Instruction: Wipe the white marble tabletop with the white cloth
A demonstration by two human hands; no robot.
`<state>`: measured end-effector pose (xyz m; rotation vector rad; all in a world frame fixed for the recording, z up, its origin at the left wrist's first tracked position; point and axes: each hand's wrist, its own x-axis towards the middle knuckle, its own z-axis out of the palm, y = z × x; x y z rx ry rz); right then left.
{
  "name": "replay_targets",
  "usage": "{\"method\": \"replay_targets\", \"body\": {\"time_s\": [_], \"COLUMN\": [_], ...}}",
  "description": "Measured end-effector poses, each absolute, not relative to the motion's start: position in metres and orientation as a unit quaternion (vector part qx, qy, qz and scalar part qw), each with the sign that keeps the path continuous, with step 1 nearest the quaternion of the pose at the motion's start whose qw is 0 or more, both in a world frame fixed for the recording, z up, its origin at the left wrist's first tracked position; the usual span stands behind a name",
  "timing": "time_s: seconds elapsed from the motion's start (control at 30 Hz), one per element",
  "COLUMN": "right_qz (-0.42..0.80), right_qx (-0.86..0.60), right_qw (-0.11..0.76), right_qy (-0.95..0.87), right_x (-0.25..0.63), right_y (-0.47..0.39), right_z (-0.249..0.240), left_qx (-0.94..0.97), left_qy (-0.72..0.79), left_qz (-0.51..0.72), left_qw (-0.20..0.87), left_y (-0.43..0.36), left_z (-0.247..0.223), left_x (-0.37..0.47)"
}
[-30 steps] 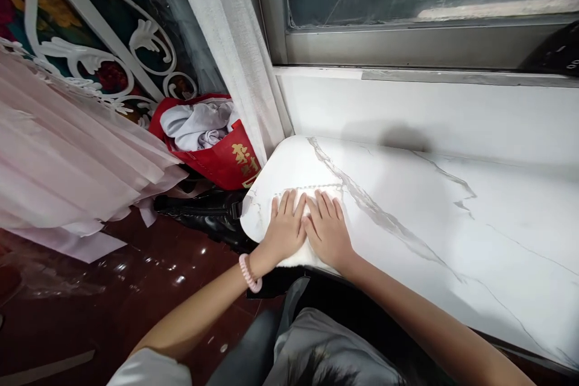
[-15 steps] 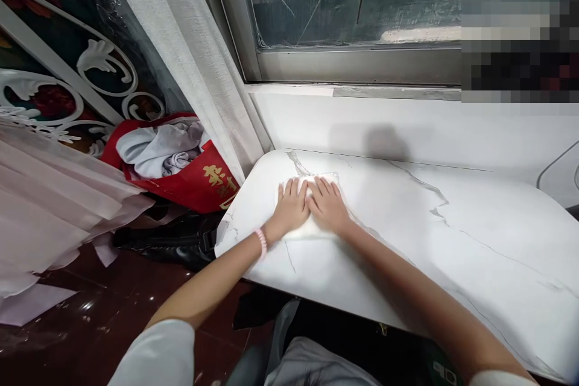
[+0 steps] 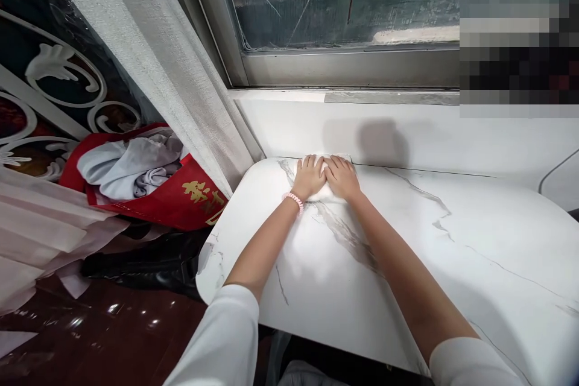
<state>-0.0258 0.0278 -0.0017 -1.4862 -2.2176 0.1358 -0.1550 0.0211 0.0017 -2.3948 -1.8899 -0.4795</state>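
At the back edge of the white marbled table [image 3: 312, 301], right by the wall [image 3: 289, 129], a white cloth [image 3: 326, 195] lies under both palms. The left hand [image 3: 310, 178] and right hand [image 3: 342, 177] rest flat on it side by side, fingers stretched out and fairly close together, gripping nothing. They seem set that way to spread pressure evenly and keep the thin cloth from bunching — a pinch would hold only a corner. Hands this near each other probably make the two palms work as one broad pad. Both arms reach out long, since the cloth lies at the far side of the tabletop; whether it touches the wall, I cannot tell. A pink bracelet [image 3: 296, 201] sits at the left wrist — clear of the palm, so it likely hardly hinders that hand.
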Motion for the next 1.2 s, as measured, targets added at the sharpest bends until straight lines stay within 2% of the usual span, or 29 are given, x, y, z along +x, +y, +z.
{"method": "replay_targets", "body": {"time_s": [0.27, 0.47, 0.77, 1.0, 1.2], "right_qz": [0.038, 0.014, 0.006, 0.019, 0.046], "right_qx": [-0.552, -0.539, -0.548, -0.542, -0.587], "right_qw": [0.207, 0.165, 0.181, 0.174, 0.134], "right_qy": [-0.807, -0.826, -0.817, -0.822, -0.797], "right_x": [-0.009, 0.019, 0.058, 0.081, 0.103], "right_y": [-0.024, -0.114, -0.238, -0.241, -0.162], "right_z": [-0.002, -0.005, -0.005, -0.007, -0.014], "left_qx": [-0.780, -0.794, -0.860, -0.873, -0.870], "left_qy": [-0.612, -0.593, -0.487, -0.456, -0.468], "left_qz": [-0.133, -0.132, -0.132, -0.128, -0.118], "left_qw": [0.006, -0.005, -0.082, -0.116, -0.104], "left_y": [-0.030, -0.118, -0.221, -0.217, -0.144], "left_z": [0.007, 0.005, 0.004, 0.004, 0.002], "left_x": [-0.139, -0.119, -0.099, -0.088, -0.058]}}
